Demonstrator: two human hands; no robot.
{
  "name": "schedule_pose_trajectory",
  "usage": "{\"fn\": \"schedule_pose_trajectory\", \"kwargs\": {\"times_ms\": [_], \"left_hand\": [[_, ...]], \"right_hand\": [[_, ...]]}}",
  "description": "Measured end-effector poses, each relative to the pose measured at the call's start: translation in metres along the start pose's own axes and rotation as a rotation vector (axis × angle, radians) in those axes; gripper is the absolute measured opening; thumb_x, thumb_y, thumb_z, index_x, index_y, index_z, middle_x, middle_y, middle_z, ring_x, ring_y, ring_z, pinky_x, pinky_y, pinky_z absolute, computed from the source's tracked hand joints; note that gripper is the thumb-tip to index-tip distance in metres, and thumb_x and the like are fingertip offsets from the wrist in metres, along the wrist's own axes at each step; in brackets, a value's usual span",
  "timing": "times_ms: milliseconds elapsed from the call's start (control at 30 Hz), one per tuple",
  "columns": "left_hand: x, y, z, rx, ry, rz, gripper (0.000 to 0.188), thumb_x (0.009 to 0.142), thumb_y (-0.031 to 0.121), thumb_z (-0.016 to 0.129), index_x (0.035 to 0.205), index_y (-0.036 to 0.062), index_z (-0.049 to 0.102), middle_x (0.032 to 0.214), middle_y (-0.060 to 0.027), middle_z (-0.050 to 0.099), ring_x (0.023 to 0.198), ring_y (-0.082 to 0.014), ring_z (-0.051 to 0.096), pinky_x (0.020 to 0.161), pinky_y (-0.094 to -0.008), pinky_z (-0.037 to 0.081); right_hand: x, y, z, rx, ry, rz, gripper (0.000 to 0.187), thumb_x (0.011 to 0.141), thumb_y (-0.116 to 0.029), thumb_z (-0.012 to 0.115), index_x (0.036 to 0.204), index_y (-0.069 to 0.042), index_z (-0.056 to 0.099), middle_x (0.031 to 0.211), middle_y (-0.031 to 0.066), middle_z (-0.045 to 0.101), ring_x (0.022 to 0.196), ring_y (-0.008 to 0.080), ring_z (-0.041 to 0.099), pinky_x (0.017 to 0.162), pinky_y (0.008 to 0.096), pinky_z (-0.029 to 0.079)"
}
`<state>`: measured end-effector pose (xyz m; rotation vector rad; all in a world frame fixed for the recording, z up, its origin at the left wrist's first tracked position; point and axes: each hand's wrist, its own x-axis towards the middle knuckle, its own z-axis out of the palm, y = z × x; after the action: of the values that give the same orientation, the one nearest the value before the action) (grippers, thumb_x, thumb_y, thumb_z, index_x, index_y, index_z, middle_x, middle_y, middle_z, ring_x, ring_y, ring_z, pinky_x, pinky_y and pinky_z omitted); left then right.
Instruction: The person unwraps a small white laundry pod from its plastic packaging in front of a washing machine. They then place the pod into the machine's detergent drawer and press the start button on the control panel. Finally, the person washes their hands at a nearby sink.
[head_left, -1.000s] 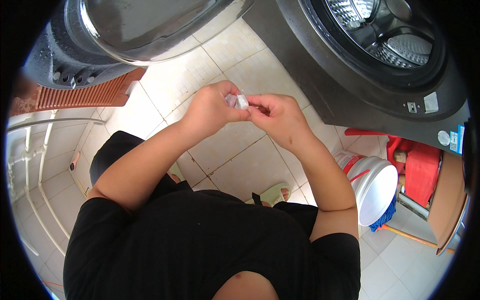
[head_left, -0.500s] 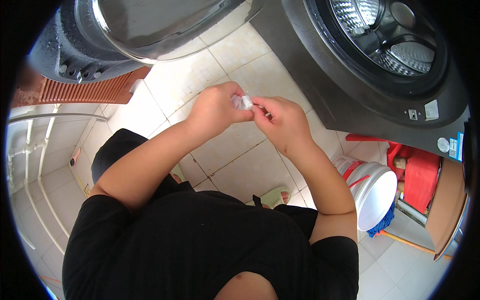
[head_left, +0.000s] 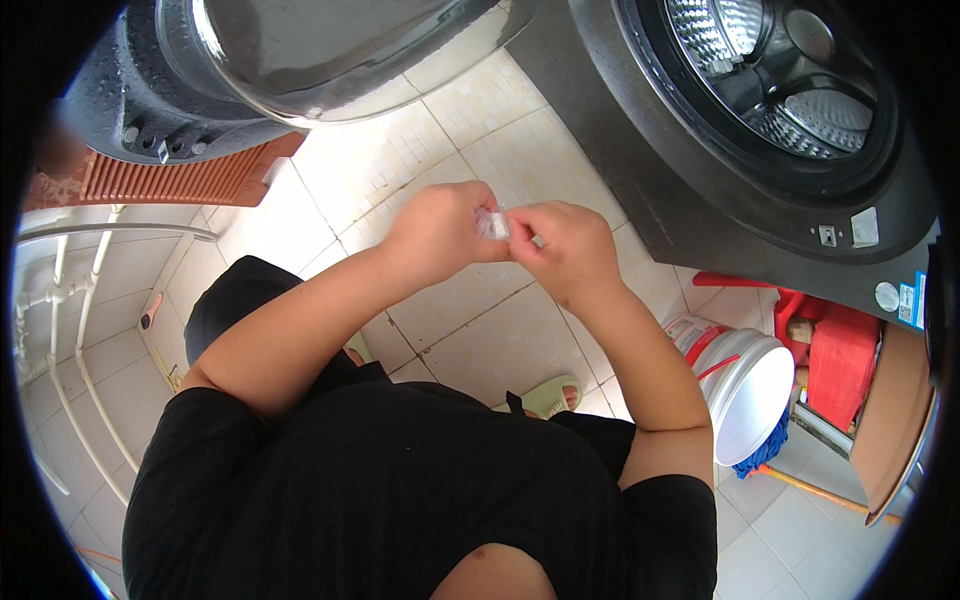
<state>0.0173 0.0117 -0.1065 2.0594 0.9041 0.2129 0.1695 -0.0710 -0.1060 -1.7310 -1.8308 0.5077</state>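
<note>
My left hand (head_left: 440,229) is closed around a small, whitish, partly clear plastic packet (head_left: 493,226). Most of the packet is hidden in the palm; only its white end shows between thumb and fingers. My right hand (head_left: 566,246) meets it from the other side, thumb and forefinger pinched at that end. Both hands are held over the tiled floor in front of my body. Beyond them to the right stands a dark grey washing machine (head_left: 640,150). Its round opening shows a shiny metal drum (head_left: 820,115).
The machine's dark round door (head_left: 330,50) hangs open at the top left, above a brown ribbed washboard (head_left: 180,180). White pipes (head_left: 75,330) run along the left wall. At right stand a white bucket (head_left: 755,395), a blue mop head (head_left: 765,450), red items (head_left: 845,360) and a cardboard box (head_left: 893,410).
Both hands have dropped slightly toward me and drawn closer together. The fingers of my left hand have curled tighter, and those of my right hand have closed more at the packet's end.
</note>
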Motion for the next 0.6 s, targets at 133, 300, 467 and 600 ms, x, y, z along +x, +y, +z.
{"fn": "schedule_pose_trajectory", "kwargs": {"times_ms": [133, 300, 467, 600], "left_hand": [[0.004, 0.0, -0.007, -0.555, -0.038, -0.194, 0.033, 0.064, 0.014, 0.076, 0.089, 0.0036, 0.056, 0.071, -0.0011, 0.056, 0.061, -0.0112, 0.052, 0.053, -0.024, 0.042], [0.006, -0.004, -0.012, -1.081, -0.038, -0.256, 0.035, 0.067, 0.006, 0.074, 0.096, 0.0054, 0.054, 0.078, -0.0002, 0.055, 0.063, -0.0071, 0.049, 0.051, -0.0217, 0.04], [0.003, 0.003, -0.01, -0.929, 0.031, -0.134, 0.033, 0.069, 0.006, 0.073, 0.097, 0.0044, 0.055, 0.081, 0.0006, 0.055, 0.069, -0.0063, 0.051, 0.057, -0.0206, 0.042], [0.003, 0.002, -0.007, -0.844, 0.082, -0.009, 0.029, 0.072, 0.006, 0.071, 0.096, 0.0037, 0.056, 0.082, 0.002, 0.055, 0.072, -0.0052, 0.05, 0.061, -0.0194, 0.042]], "right_hand": [[0.002, 0.002, -0.005, 0.514, 0.05, 0.283, 0.019, 0.075, -0.01, 0.061, 0.094, -0.004, 0.062, 0.083, 0.0116, 0.062, 0.071, 0.023, 0.059, 0.061, 0.0277, 0.047], [0.003, -0.007, -0.014, 0.331, 0.144, 0.045, 0.021, 0.076, -0.009, 0.062, 0.096, -0.003, 0.061, 0.095, 0.0119, 0.062, 0.082, 0.0246, 0.06, 0.068, 0.0282, 0.049], [0.002, -0.007, -0.01, 0.263, 0.223, -0.031, 0.022, 0.075, -0.008, 0.064, 0.096, -0.003, 0.06, 0.098, 0.0122, 0.062, 0.086, 0.0252, 0.061, 0.072, 0.0297, 0.049], [0.002, -0.011, -0.01, 0.368, 0.204, 0.031, 0.022, 0.076, -0.008, 0.064, 0.096, -0.002, 0.061, 0.099, 0.0119, 0.062, 0.086, 0.024, 0.061, 0.072, 0.0286, 0.049]]}}
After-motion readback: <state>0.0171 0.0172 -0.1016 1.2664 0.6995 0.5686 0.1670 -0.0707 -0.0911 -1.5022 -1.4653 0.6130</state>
